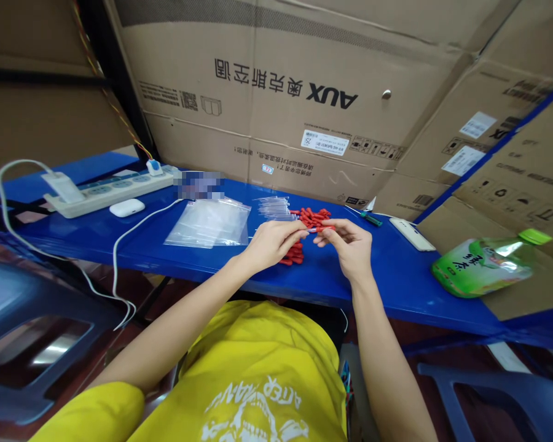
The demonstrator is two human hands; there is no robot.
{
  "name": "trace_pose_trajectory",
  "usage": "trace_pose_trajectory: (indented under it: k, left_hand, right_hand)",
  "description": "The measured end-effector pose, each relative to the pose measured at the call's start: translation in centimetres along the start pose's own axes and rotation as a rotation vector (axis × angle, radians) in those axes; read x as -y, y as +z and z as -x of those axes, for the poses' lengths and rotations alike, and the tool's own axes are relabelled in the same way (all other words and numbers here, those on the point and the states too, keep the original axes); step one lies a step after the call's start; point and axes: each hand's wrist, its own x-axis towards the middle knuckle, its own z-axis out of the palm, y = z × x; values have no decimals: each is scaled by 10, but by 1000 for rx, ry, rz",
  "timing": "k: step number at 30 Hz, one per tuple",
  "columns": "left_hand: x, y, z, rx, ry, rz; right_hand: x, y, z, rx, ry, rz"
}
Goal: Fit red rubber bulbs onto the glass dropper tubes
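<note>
Over the middle of the blue table, my left hand [273, 240] pinches the thin pale rod end of a small piece. My right hand [351, 244] is closed on its red handle [325, 229], which looks like that of a small screwdriver. Just behind my hands lies a pile of red handles [312, 216], and more red handles [294, 254] sit below my fingers, partly covered. Beside them to the left is a row of thin clear rods [275, 208]. Clear plastic bags [207, 222] lie left of my left hand.
A white power strip [115, 187], a white earphone case [127, 207] and a white cable [120, 242] occupy the left. A green-handled screwdriver [371, 218], a white phone-like object [411, 234] and a green bottle [482, 267] lie right. A large cardboard box [276, 110] stands behind.
</note>
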Motion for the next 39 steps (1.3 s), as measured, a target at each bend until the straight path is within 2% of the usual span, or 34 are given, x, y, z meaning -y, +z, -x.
trace_pose_trajectory:
  k: [20, 31, 39]
  left_hand:
    - [7, 3, 5, 9, 67, -84]
    - [-6, 1, 0, -5, -34, -148]
    - [-5, 1, 1, 57, -64, -169]
  right_hand:
    - [1, 3, 4, 0, 31, -6]
    - [1, -2, -1, 21, 32, 53]
    - [4, -6, -2, 31, 21, 71]
